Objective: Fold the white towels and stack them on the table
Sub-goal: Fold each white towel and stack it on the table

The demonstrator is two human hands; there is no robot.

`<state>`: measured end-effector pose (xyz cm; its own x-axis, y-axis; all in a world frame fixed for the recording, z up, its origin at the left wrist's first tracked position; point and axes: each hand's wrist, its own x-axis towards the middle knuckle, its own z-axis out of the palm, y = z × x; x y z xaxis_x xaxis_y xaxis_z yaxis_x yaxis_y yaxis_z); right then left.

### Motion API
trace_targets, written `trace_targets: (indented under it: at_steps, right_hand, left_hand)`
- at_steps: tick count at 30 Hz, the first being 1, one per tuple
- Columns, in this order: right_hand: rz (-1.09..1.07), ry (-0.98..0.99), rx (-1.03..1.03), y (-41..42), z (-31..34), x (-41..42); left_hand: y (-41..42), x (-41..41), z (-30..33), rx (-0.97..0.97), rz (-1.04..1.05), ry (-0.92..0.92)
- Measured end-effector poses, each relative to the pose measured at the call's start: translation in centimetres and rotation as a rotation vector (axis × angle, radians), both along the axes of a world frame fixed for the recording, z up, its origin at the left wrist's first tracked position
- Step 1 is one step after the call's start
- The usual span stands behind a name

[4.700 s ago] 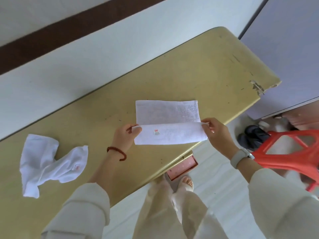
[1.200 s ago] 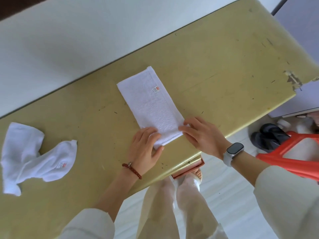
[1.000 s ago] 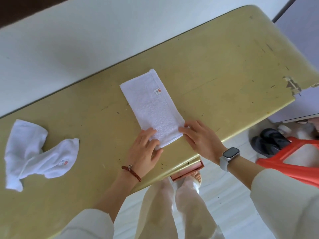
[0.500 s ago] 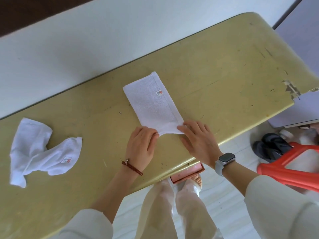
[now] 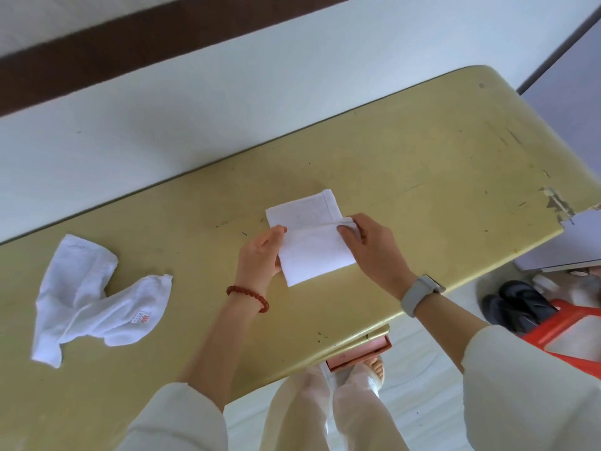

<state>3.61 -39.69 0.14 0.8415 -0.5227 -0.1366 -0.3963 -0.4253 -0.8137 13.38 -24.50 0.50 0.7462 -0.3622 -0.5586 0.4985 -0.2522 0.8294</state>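
Left hand (image 5: 260, 255) and right hand (image 5: 374, 245) each pinch a corner of the near half of the white towel (image 5: 312, 245), carrying it over the far half to halve its length; towel lies mid-surface (image 5: 422, 157); crumpled towel (image 5: 94, 297) well apart at left, unfolded.

Towel's (image 5: 313, 242) near end now doubled over.
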Motion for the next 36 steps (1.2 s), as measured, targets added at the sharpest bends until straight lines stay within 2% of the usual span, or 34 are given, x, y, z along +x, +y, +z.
trace_targets:
  at_steps: [4, 8, 11, 16, 23, 28, 33, 34, 36]
  right_hand:
    - [-0.015, 0.061, -0.074, -0.6, -0.9, 3.1]
    - [-0.031, 0.152, -0.168, -1.0, -2.2, 5.8]
    - [-0.044, 0.246, -0.246, -1.0, -3.3, 7.0]
    - [-0.080, 0.321, -0.298, -0.9, -4.0, 8.1]
    - [-0.120, 0.325, -0.337, -0.7, -3.9, 8.4]
    - [-0.124, 0.358, -0.352, -0.7, -4.1, 8.7]
    - [-0.202, 0.393, -0.329, -0.2, -3.5, 8.9]
    - [-0.223, 0.360, -0.389, -0.1, -3.3, 8.6]
    - [-0.220, 0.219, -0.652, -0.1, -3.2, 7.6]
  left_hand:
    - [-1.0, 1.8, -1.2, 0.122, 0.069, -0.118]
    - [-2.3, 2.9, -2.7, 0.323, 0.059, -0.471]
    - [-2.7, 3.7, -3.9, 0.408, 0.007, -0.610]
    - [-2.7, 4.5, -5.6, 0.524, -0.067, -0.657]
    - [-3.5, 5.9, -5.3, 0.594, -0.229, -0.674]
    - [-4.0, 6.4, -4.7, 0.741, -0.344, -0.683]
    - [-3.8, 6.3, -4.2, 0.796, -0.361, -0.677]
    - [-3.7, 6.3, -4.2, 0.787, -0.351, -0.668]
    - [-3.4, 6.2, -4.3, 0.756, -0.330, -0.660]
